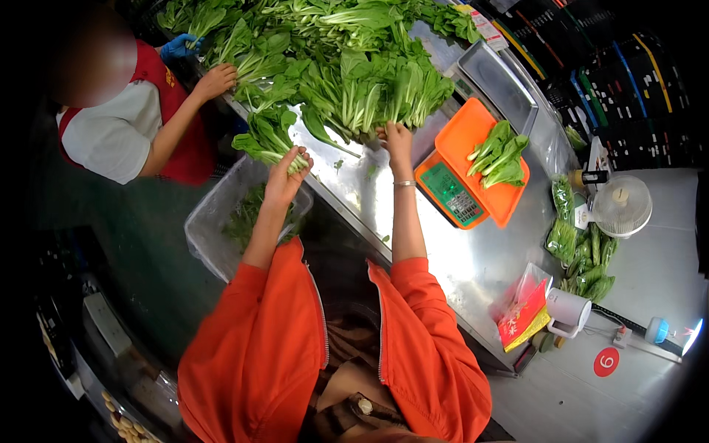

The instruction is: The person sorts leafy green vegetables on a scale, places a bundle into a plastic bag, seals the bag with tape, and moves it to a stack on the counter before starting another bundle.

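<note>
My left hand (289,169) grips a small bunch of leafy greens (268,135) by the pale stems, over the edge of the metal table (346,191). My right hand (397,143) is at the stem ends of the large heap of leafy greens (354,83), its fingers closed around stems whose leaves look blurred. A loose leaf stalk (327,135) lies between my hands. To the right, an orange digital scale (450,194) bears several stalks of greens (501,155) on its orange tray (465,124).
A lined plastic bin (207,221) with green scraps stands below my left forearm. At left, a co-worker's bare hand (217,82) and blue-gloved hand (181,47) touch greens. A metal tray (496,83), fan (621,206), bagged greens (562,238) and white mug (569,311) are at right.
</note>
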`<action>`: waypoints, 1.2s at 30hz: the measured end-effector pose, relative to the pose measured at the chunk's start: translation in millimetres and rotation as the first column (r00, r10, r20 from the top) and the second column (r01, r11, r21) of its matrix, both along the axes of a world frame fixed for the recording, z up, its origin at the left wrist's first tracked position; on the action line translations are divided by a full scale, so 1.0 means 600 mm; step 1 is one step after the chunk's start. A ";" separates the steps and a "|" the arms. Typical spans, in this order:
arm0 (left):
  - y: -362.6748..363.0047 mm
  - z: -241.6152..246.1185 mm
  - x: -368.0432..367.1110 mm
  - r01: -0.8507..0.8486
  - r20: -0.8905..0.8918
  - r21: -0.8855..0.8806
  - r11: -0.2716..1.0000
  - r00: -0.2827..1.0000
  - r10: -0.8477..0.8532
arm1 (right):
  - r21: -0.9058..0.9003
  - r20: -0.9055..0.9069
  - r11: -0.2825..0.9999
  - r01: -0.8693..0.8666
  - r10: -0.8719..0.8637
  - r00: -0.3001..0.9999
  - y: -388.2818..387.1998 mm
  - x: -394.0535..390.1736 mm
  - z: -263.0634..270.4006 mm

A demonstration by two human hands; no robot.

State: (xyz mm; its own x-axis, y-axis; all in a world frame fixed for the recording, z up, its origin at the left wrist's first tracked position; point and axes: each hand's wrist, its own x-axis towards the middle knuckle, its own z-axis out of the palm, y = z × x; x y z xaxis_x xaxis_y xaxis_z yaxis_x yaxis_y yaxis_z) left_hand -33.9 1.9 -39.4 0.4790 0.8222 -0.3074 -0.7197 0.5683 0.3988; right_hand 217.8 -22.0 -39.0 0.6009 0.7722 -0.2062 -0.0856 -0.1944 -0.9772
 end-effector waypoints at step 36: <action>-0.021 -0.006 0.016 -0.097 -0.179 0.050 0.994 0.978 0.104 | 0.059 -0.291 0.985 -0.165 0.175 0.940 -0.066 -0.152 -0.021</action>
